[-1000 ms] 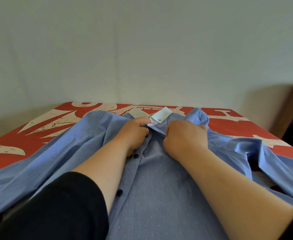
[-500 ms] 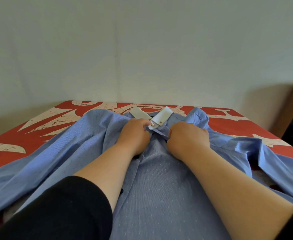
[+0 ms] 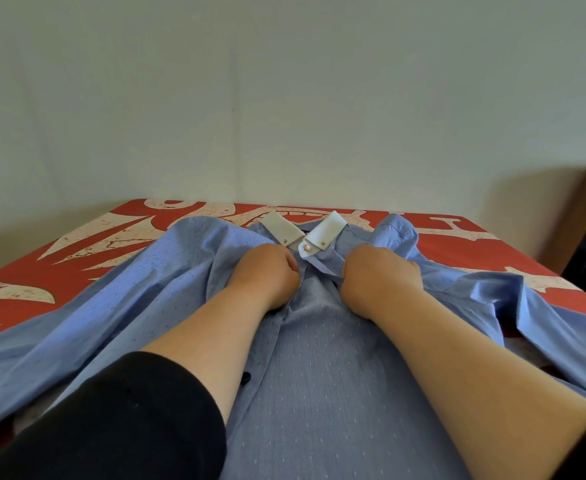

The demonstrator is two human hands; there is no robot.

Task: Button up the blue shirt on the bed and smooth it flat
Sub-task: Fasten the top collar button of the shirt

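The blue shirt [image 3: 319, 393] lies front-up on the bed [image 3: 87, 271], spread across its red and cream cover, with the collar at the far end and the sleeves going out to the left and right. Your left hand [image 3: 267, 273] rests on the left side of the chest, just below the collar; its fingers are curled into a fist and pressed on the placket, but the cloth hides whether they pinch something. Your right hand [image 3: 374, 275] is on the right side at the same height — its fingers are clenched too, and they seem to gather a fold of the shirt fabric under them. Between and just beyond the two hands you see two white collar tabs [image 3: 322, 233], each with small studs, opened like a V. One dark button [image 3: 246, 377] shows on the placket near your left forearm. The right sleeve is still wrinkled and bunched near the bed's right edge.
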